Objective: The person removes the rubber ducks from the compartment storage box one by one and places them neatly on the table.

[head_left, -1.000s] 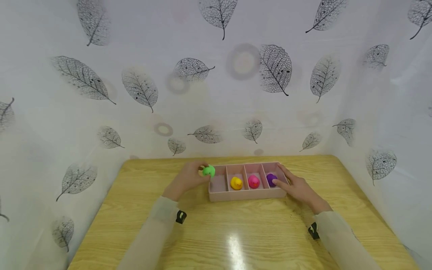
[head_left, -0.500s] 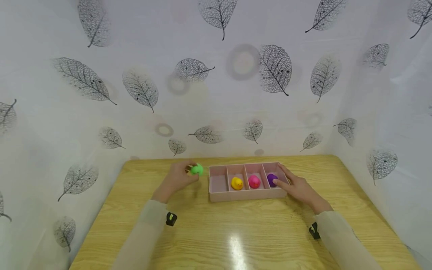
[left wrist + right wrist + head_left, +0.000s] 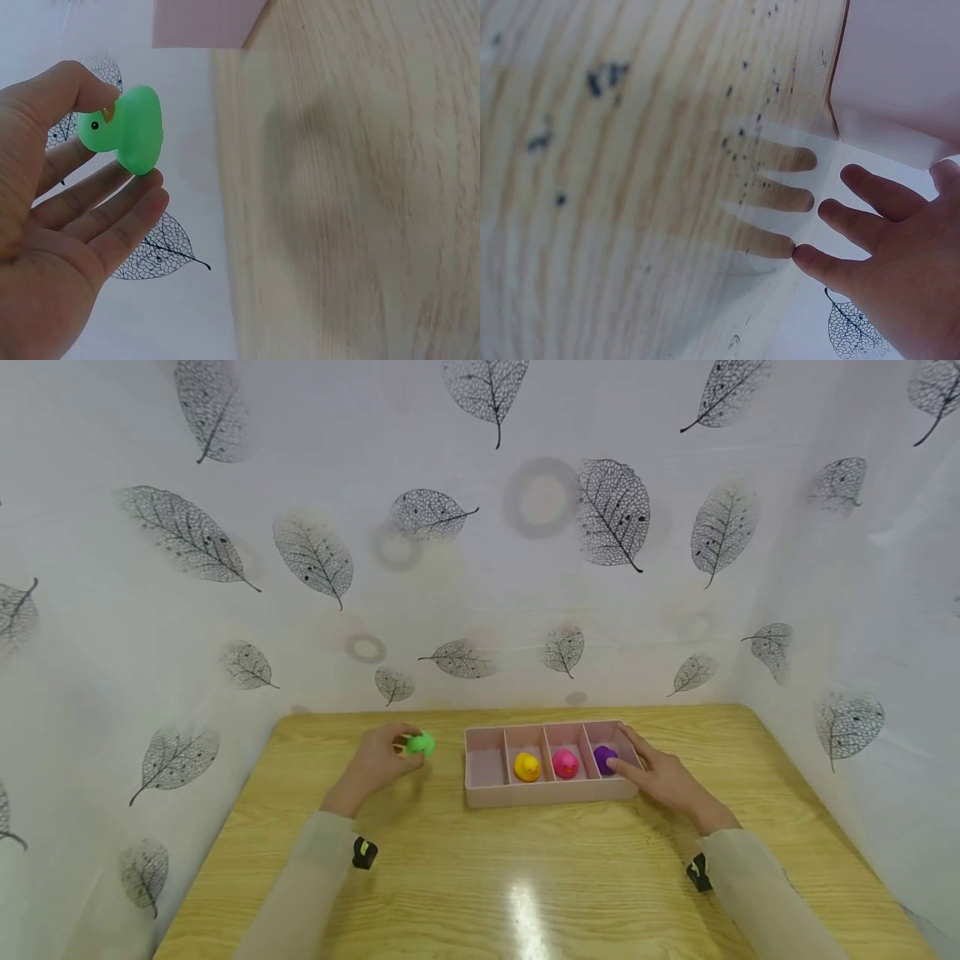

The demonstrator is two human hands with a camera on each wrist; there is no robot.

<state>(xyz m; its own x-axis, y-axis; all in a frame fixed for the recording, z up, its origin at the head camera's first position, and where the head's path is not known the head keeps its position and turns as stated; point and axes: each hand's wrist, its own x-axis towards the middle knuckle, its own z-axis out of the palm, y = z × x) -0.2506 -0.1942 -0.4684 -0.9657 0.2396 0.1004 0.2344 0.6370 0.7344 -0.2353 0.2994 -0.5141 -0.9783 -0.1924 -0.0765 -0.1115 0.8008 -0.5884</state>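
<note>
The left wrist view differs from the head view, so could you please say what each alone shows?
Only the left wrist view shows the orange beak of the green duck and the palm of the left hand. Only the head view shows the right hand, yellow duck, pink duck and purple toy. Both show the green duck, left hand, pink box, table and leaf-print backdrop.

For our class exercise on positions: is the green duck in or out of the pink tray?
Out: the left hand holds the green duck beside the pink tray, with table showing between them.
</note>
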